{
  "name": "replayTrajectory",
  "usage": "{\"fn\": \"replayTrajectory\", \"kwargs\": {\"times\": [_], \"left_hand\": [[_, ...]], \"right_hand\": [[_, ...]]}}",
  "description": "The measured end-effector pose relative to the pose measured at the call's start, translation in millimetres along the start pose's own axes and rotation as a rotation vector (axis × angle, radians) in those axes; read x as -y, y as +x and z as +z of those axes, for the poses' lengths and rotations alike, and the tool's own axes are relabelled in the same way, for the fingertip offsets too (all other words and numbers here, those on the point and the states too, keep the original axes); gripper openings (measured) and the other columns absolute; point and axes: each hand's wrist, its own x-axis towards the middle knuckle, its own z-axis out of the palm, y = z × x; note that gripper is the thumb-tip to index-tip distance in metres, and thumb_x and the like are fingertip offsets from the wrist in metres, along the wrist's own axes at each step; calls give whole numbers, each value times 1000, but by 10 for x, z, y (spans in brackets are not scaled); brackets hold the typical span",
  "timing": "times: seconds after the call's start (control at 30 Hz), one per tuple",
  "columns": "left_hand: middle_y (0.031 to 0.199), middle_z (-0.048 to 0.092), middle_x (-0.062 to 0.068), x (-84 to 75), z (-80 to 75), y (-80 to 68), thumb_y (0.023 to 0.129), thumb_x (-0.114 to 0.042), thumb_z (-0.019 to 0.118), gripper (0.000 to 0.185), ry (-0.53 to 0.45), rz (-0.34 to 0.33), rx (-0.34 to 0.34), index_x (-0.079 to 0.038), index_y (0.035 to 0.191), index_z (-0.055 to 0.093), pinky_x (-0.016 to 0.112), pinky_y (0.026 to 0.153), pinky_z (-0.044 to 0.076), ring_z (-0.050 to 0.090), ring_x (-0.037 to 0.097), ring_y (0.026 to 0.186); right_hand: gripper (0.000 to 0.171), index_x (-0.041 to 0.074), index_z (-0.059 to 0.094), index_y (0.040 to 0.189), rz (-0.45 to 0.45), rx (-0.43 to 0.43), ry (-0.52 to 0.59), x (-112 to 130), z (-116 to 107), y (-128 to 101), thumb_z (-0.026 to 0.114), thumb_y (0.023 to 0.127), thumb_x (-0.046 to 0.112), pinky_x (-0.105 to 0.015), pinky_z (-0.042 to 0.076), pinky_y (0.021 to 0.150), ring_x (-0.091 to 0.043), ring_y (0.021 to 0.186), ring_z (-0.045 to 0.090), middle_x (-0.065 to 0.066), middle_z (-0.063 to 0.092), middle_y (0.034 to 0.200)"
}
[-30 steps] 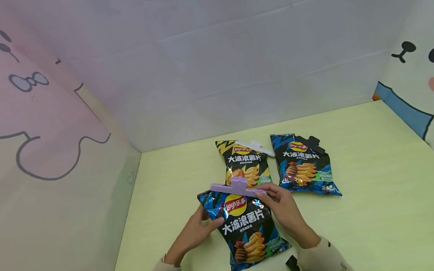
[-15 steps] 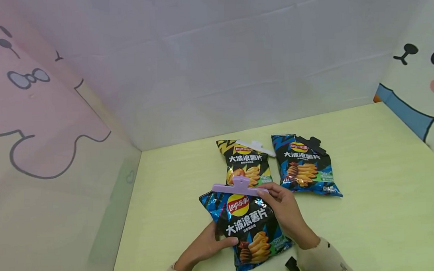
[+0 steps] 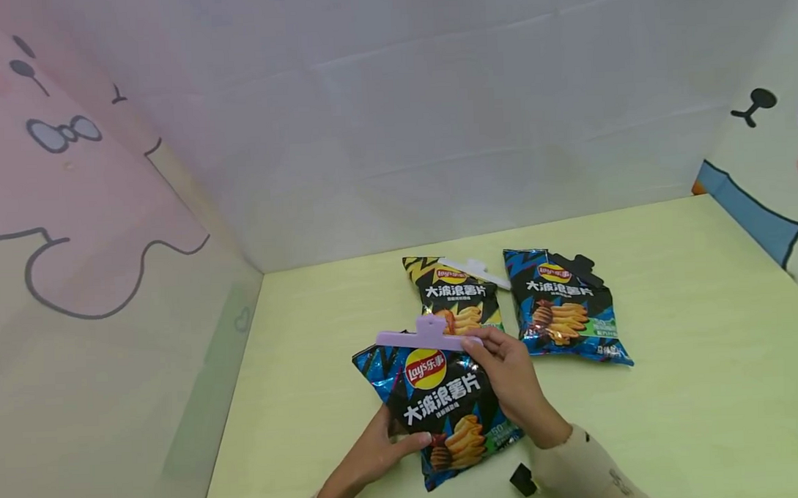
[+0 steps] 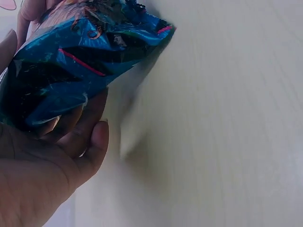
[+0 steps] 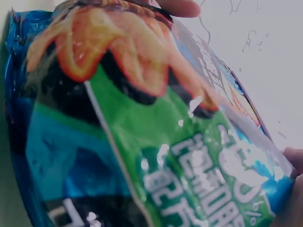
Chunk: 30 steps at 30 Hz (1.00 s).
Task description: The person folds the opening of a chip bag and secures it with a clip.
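Note:
A black-and-blue bag of potato chips [image 3: 438, 416] is held up off the table, its top edge tilted away. Across that top edge lies a lilac bag clip [image 3: 409, 339]. My left hand [image 3: 370, 459] grips the lower left side, thumb on the front face; the left wrist view shows its fingers curled beneath the blue foil [image 4: 57, 71]. With thumb and fingers, my right hand [image 3: 514, 380] pinches the clip's right end at the bag's upper right corner. The printed front [image 5: 137, 118] fills most of the right wrist view.
Behind, partly covered by the held bag, lies a yellow-and-black chip bag [image 3: 456, 298] with a white clip [image 3: 474, 270]. To its right is another blue-and-black bag [image 3: 560, 320] with a black clip [image 3: 578, 269]. Walls bound the yellow table [image 3: 693, 356] at the back and left.
My left hand has slid down the bag's left side to a lower grip. Most recently, the bag, clip and both hands have shifted slightly left and up in the head view.

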Motion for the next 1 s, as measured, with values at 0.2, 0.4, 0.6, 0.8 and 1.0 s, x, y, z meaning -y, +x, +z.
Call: {"fn": "replayTrajectory", "kwargs": {"times": [0.2,0.4,0.6,0.8,1.0], "left_hand": [[149,51,17,-37,-121,-78,97,-40,66,84,-26,9,-64,-14,160,17,51,109,49,58,27,127],[150,50,21,-63,-285,-140,99,-39,63,80,-36,-2,-190,-15,160,18,54,110,48,55,34,132],[148,54,20,-81,-458,-177,99,-37,62,72,-32,4,-324,-18,158,26,53,108,50,58,35,131],[145,57,18,-126,-640,-189,101,-40,58,62,18,13,-397,-20,154,32,54,109,48,60,31,127],[144,58,20,-173,-863,-139,102,-46,54,60,75,-3,-442,-17,151,37,60,112,43,57,36,130]], "right_hand": [[25,-4,65,120,-14,39,39,93,124,79,62,100,9,-20,57,88,-17,99,66,-21,70,121],[26,-5,67,119,-68,106,-21,170,195,215,64,99,12,-16,56,84,-11,94,67,-23,72,119],[26,-2,69,115,-100,155,-68,230,319,375,66,99,18,-16,49,71,-8,84,63,-20,76,109],[26,2,71,114,-84,178,-119,287,465,509,68,98,22,-18,52,75,-11,89,66,-17,77,107],[25,9,71,112,-50,200,-187,338,567,654,67,98,29,-26,49,61,-17,67,55,-9,79,98]]}}
